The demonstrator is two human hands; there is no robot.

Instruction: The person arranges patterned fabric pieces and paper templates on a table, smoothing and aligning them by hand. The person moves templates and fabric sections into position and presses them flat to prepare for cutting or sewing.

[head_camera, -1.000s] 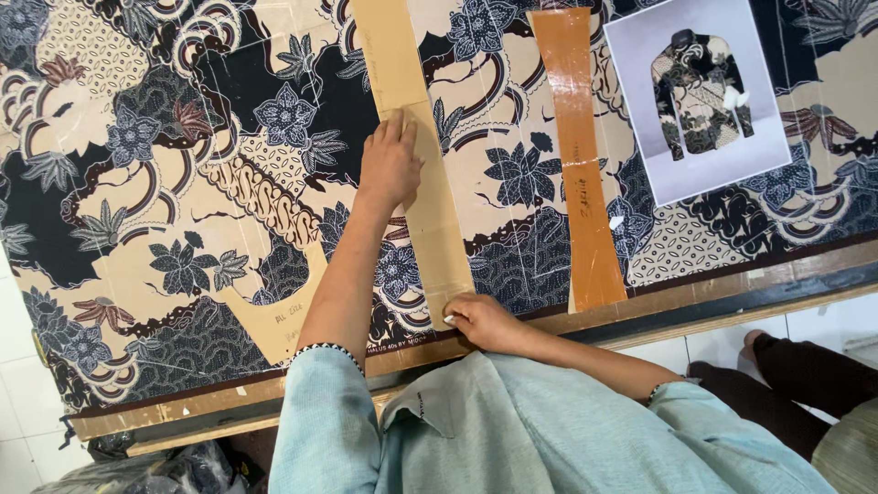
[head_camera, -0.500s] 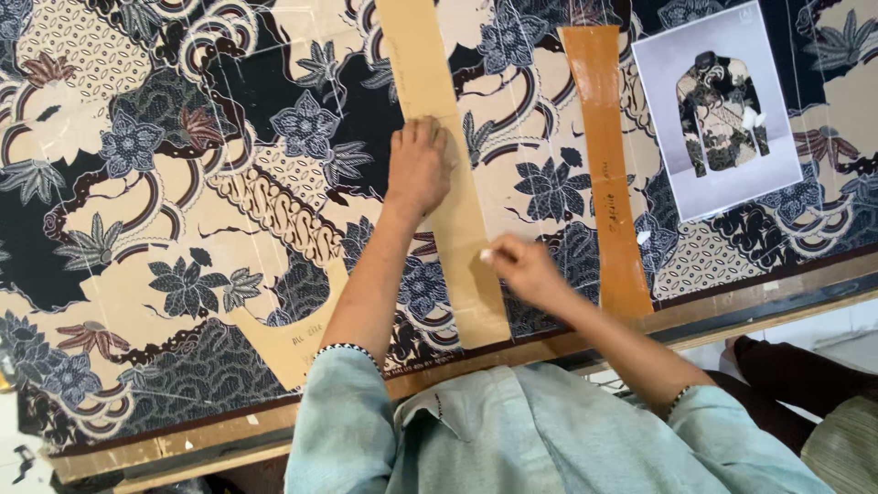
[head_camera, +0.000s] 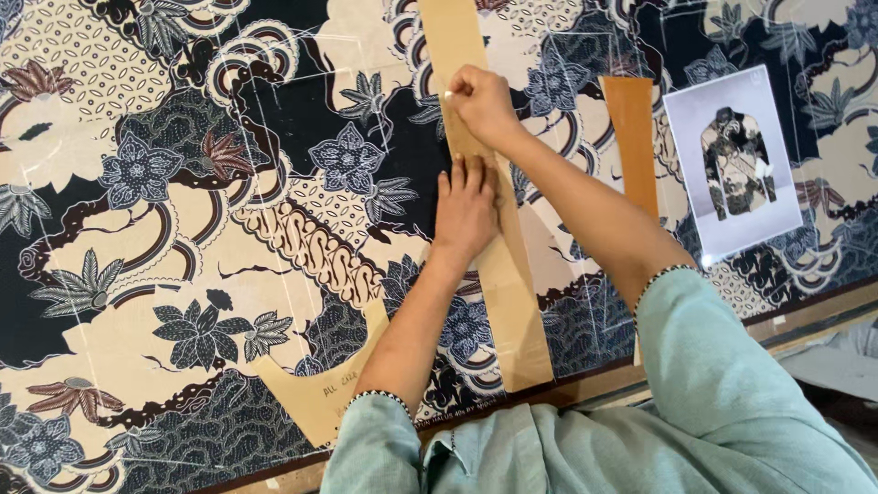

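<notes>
Cardboard strip (head_camera: pixel 485 229) is lying on the batik cloth (head_camera: pixel 183 229); we are pinning it flat with our open left hand (head_camera: pixel 465 209) while our right hand (head_camera: pixel 480 101), fingers pinched together, is marking along its edge.

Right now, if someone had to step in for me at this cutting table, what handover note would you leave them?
Left hand: flat, palm down, pressing the long tan paper pattern strip onto the dark floral batik cloth.
Right hand: closed, fingertips pinched at the strip's left edge farther up; whether it holds a marker is too small to tell.
Nearby: a shorter orange-brown paper strip and a white printed sheet picturing a shirt lie on the cloth to the right; another tan pattern piece sits at the near edge.
Done: strip laid flat; faint white outlines already on the cloth.
Left: cloth uncut.
</notes>
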